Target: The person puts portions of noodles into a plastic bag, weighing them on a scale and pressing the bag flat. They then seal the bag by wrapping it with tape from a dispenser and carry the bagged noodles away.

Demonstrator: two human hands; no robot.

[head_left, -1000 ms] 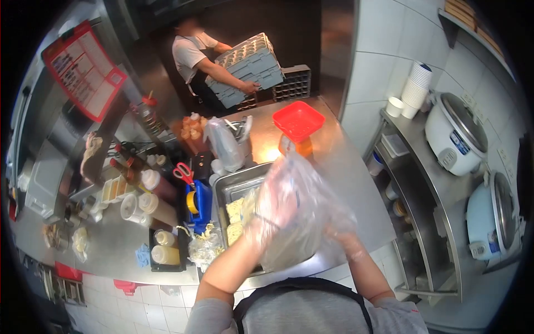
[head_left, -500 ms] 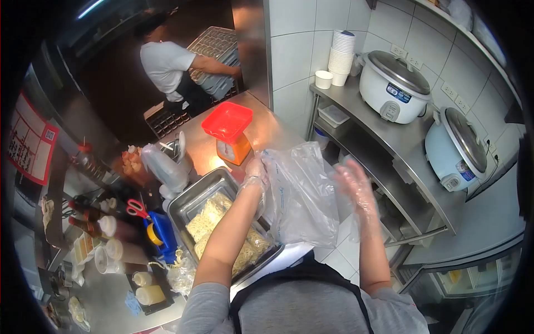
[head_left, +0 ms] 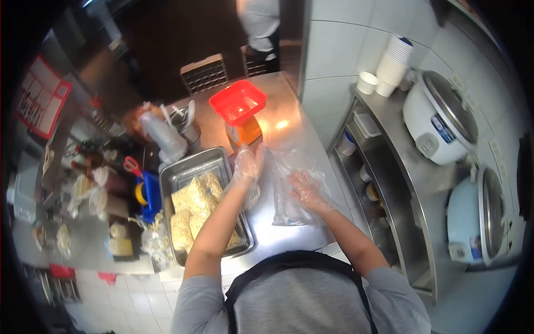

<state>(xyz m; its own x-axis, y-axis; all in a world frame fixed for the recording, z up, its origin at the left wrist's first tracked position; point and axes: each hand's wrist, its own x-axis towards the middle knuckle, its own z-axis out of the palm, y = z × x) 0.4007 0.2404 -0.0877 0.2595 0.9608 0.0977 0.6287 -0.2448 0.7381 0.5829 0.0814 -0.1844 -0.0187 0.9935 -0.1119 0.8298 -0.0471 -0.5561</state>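
Note:
A clear plastic bag (head_left: 289, 216) lies on the steel counter in front of me. My right hand (head_left: 307, 192), in a thin clear glove, rests on it with fingers spread. Also gloved, my left hand (head_left: 248, 166) is stretched out between the bag and a metal tray (head_left: 245, 236), holding nothing that I can see. Several bundles of yellow noodles (head_left: 192, 195) fill much of that tray. Just beyond my left fingertips stands an orange kitchen scale (head_left: 247, 133) with a red pan (head_left: 238, 102) on top.
Left of the tray are a blue tape dispenser (head_left: 150, 197), red scissors (head_left: 132, 166) and several sauce bottles. To the right, a steel shelf (head_left: 389, 125) bears stacked white cups (head_left: 395, 65) and two rice cookers (head_left: 439, 119). Another person (head_left: 260, 25) stands beyond the counter.
The bag has gone from being held up to lying flat on the counter. My right hand has moved left and down onto it, and my left hand has come off it. The other person has moved right.

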